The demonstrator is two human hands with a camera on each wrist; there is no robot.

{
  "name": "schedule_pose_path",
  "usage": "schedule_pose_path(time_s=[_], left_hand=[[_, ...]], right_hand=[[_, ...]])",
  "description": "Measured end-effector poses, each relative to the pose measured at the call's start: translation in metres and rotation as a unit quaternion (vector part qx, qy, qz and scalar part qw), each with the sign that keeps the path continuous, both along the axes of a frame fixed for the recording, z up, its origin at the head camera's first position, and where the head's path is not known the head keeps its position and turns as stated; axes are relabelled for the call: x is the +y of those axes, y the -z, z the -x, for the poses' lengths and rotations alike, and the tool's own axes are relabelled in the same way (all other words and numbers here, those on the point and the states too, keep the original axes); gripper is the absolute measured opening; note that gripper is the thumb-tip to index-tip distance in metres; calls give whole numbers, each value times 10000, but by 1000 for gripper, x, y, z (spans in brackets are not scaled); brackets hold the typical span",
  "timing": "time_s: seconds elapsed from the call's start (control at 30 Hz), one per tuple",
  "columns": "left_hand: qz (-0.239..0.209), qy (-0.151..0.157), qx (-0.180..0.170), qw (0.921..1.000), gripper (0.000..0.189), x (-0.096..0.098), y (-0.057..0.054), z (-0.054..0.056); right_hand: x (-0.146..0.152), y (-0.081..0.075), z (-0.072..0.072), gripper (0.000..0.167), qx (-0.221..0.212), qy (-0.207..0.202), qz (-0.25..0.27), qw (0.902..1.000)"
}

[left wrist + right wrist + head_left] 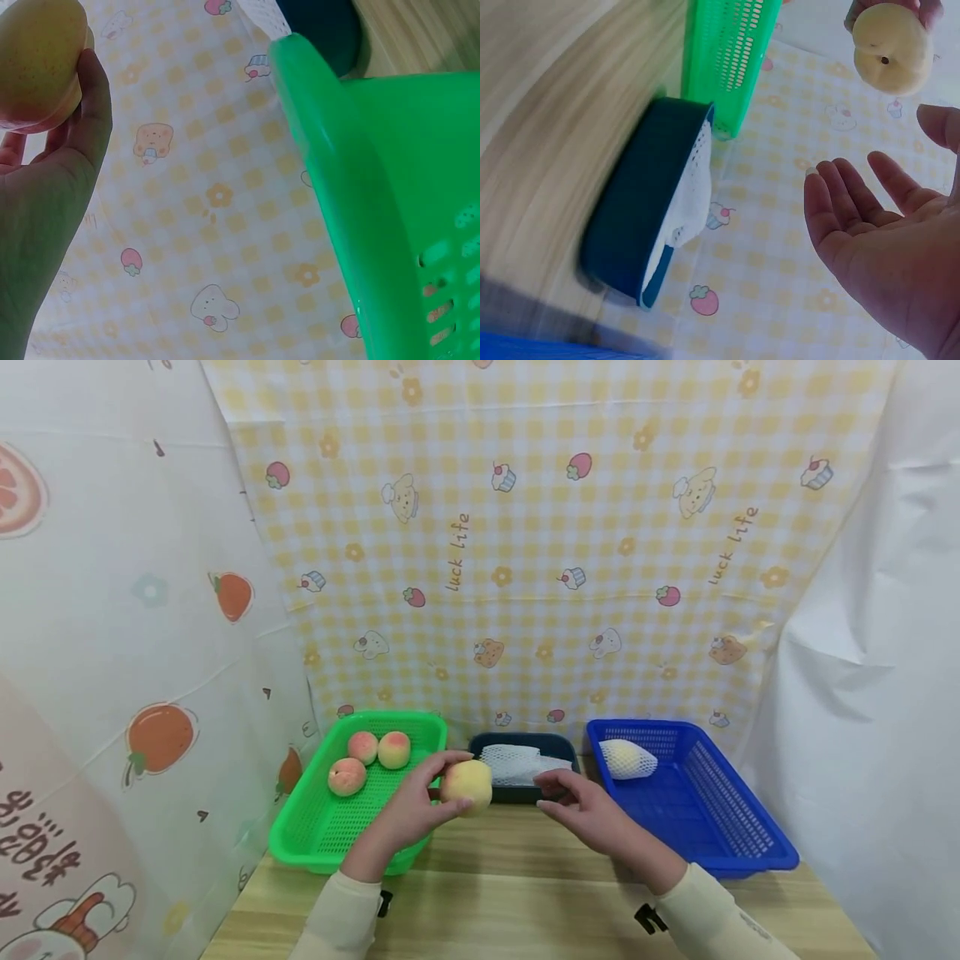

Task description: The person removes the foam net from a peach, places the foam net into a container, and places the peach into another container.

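Note:
My left hand [412, 806] grips a yellow peach [468, 787] with a pink blush, thumb on the near side and fingers round the back. In the left wrist view the peach [41, 60] shows at the upper left. The right wrist view shows the stem dimple of the same peach [892, 51]. My right hand [588, 814] is held to the right of the peach, its fingers loosely bent and nothing between them. Behind both hands, white foam net sleeves [517, 763] lie in a small dark tray [551, 742].
At the left, a green basket [300, 827] holds three pink peaches [363, 748]. A blue basket [720, 827] stands at the right with a net-wrapped fruit [628, 760] in its back left corner. The wooden table [502, 877] runs up to a checked cloth [525, 543] hanging behind.

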State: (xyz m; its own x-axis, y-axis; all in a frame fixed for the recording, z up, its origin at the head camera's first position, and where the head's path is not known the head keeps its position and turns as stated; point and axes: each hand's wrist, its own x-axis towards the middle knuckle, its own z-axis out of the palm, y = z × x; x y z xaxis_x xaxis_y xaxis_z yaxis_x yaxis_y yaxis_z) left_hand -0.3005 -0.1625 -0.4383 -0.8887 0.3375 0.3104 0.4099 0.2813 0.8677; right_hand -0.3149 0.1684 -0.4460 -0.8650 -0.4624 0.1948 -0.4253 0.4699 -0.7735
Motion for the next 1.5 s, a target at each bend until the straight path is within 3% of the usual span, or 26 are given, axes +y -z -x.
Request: schedule_pose_path(time_s=[0.13,0.27,0.4,0.53,0.83,1.07,1.2,1.37,1.5], left_hand=[[91,54,25,9999,61,0,0,0],[424,227,276,9985,60,-8,-2,3],[996,422,559,9926,59,-27,-12,9],[1563,440,517,9854,59,-51,-24,16],[2438,-108,372,9691,54,-85,-22,43],[3219,-940,932,9374,55,-99,-7,73],[3476,-1136,852,9269,52,-105,0,86],[3526,-1248,263,9270,57,-111,7,101],[3569,-1284,63,9253,58,-118,12,115]], right_hand=[[3,4,-4,39,-94,-29,37,9999],[6,11,-5,37,-179,-151,78,9997],[8,16,-5,35,-281,-296,158,9990],[9,19,-6,32,-352,-274,118,9989],[14,25,-8,26,-260,-166,14,9995],[17,29,-11,24,-337,-280,47,9990],[17,33,-12,21,-409,-355,12,9985],[18,37,-13,18,-417,-355,-50,9985],[17,36,-14,17,-421,-394,-34,9983]])
